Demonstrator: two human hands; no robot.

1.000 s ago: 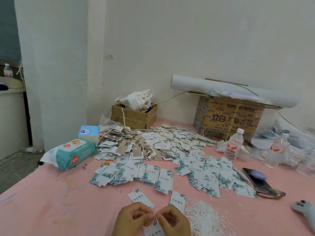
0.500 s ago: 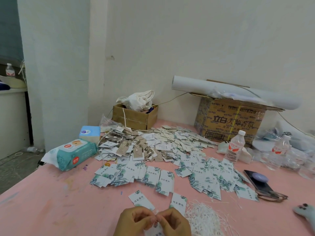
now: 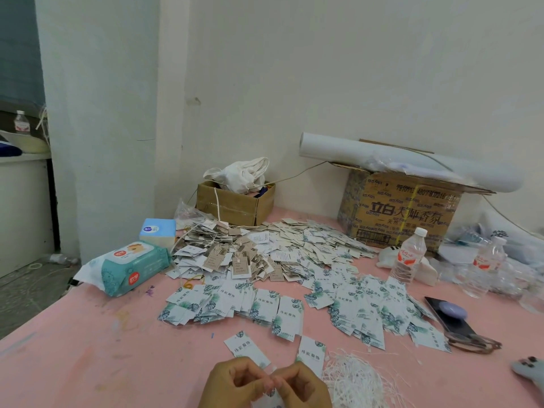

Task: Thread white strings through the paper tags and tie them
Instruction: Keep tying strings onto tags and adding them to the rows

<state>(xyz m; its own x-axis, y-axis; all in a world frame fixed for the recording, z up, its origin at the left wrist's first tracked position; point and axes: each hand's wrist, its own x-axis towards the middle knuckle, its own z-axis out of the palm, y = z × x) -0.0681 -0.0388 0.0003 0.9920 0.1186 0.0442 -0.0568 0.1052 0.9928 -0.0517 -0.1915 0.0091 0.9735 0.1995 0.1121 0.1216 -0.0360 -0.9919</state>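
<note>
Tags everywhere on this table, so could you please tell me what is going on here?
A person works at a pink table. The left hand and right hand meet at the bottom edge, fingertips pinching one tag between them; its string is too small to make out. A heap of white strings lies beside the right hand, and loose tags spread beyond.

Left hand (image 3: pixel 235 384): low at 6 o'clock, fingers curled, pinching a paper tag (image 3: pixel 269 401).
Right hand (image 3: pixel 303 387): at its 3 o'clock, fingertips touching, pinching the same tag.
</note>
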